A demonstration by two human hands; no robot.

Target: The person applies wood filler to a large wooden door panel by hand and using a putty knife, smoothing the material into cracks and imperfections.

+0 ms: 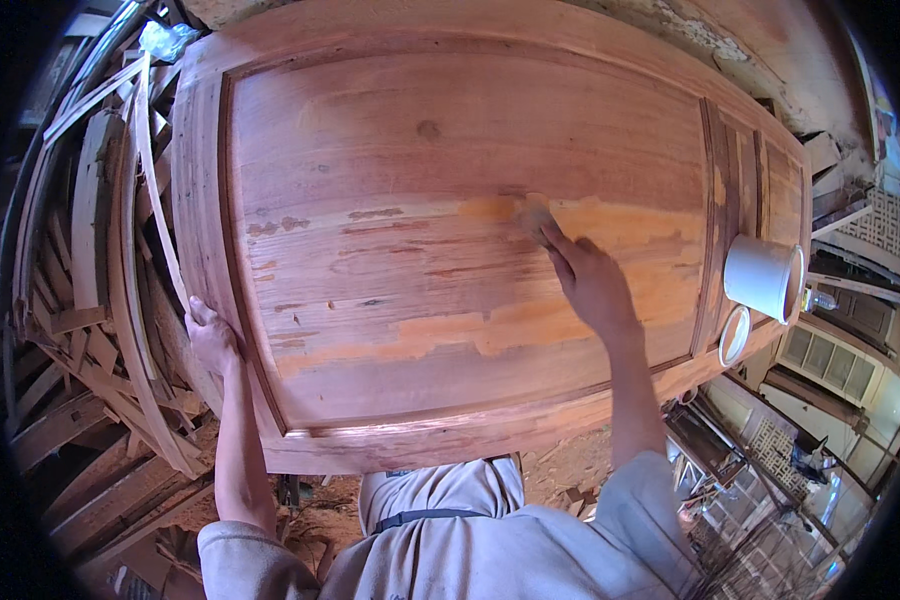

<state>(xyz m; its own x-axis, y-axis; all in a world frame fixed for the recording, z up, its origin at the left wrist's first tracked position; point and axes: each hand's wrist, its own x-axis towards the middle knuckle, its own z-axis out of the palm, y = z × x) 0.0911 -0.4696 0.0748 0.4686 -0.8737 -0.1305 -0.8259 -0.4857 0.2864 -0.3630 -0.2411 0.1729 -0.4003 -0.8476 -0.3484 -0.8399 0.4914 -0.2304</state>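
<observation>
A large reddish wooden panelled door (pixel 410 130) lies in front of me. My right hand (pixel 592 282) is closed around a putty knife (pixel 533 218), its blurred blade against the middle of the big panel. Orange filler (pixel 440 330) is smeared in uneven bands across the lower half of that panel and beside the blade. Bare wood with dark gouges shows between the bands. At the door's left end my left hand (pixel 212 335) grips the edge, thumb on top and the other fingers mostly hidden.
A white bucket (pixel 756 278) rests tipped on the door's right part, with a round white lid (pixel 734 336) beside it. Wood offcuts (pixel 95 230) are heaped along the left. Window frames (pixel 828 360) and loose scrap lie at the right. Sawdust (pixel 565 465) covers the ground below.
</observation>
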